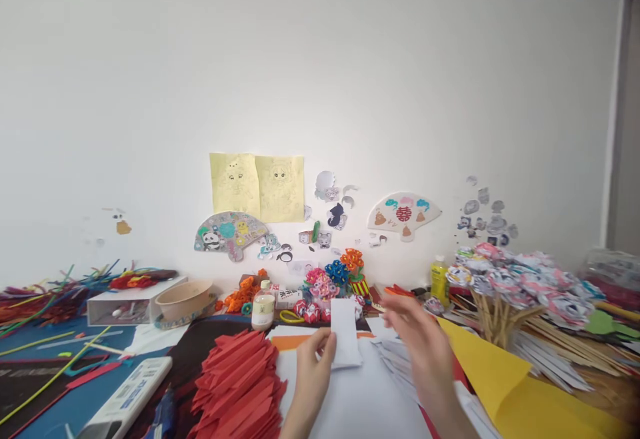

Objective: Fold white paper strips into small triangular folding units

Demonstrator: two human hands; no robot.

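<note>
My left hand [314, 367] pinches the left edge of a folded white paper [343, 336] between thumb and fingers, holding it upright over the work surface. To its right, my right hand [423, 346] is raised with fingers apart and nothing in it, slightly smeared by motion. Beneath both hands lies a large white sheet [365, 406]. Several folded white paper pieces [397, 362] lie beside my right hand, partly covered by it. Left of my left hand is a thick pile of folded red paper strips [237, 386].
Yellow paper [490, 366] lies right, near a bunch of paper flowers [525, 286] on sticks. A small bottle [263, 307], bead flowers [325, 286] and a yellow-green bottle [439, 279] stand along the wall. A white box [127, 392] and pipe cleaners [45, 299] are left.
</note>
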